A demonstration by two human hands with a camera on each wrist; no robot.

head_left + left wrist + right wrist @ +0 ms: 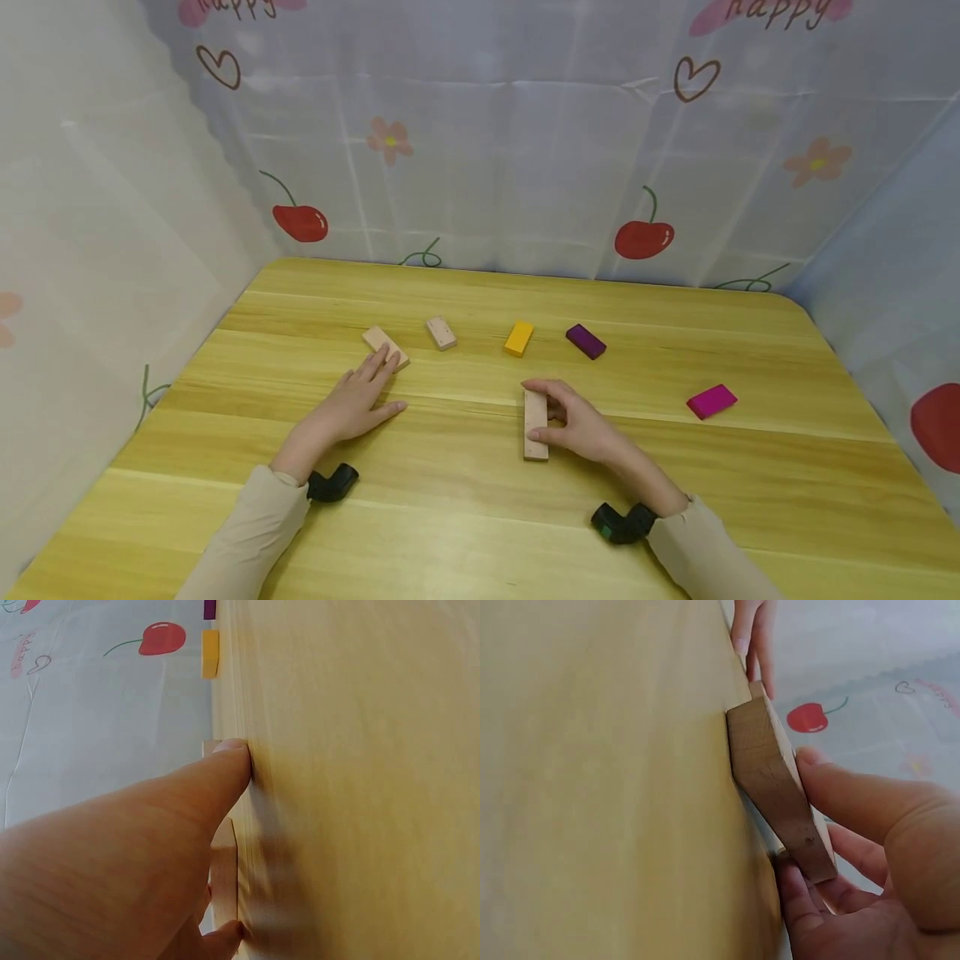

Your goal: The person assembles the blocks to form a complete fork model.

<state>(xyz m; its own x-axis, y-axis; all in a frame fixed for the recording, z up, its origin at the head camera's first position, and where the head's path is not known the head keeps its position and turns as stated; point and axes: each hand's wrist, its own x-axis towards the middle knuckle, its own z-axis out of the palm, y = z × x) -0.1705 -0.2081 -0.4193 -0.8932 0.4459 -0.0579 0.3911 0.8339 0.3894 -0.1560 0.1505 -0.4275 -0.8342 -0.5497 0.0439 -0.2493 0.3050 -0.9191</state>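
Head cam: R hand (576, 422) pinches wood blk (535, 448), L hand (356, 402) spread, touching 2nd blk (375, 337)

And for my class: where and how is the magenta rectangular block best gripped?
Probably pinch the magenta rectangular block by its long sides at mid-length, from above: it lies flat on the wood-grain table, is narrower that way, and nothing stands against those sides.

FAR: a pale sheet (510, 187) is hanging, displaying printed cherries (301, 223) and flowers (390, 140) | LEFT: a whitish sheet (105, 200) is flanking the yellowish wood-grain table (465, 500) | RIGHT: a bluish sheet (911, 275) is hanging alongside | NEAR: soft glare (450, 554) is brightening the tabletop
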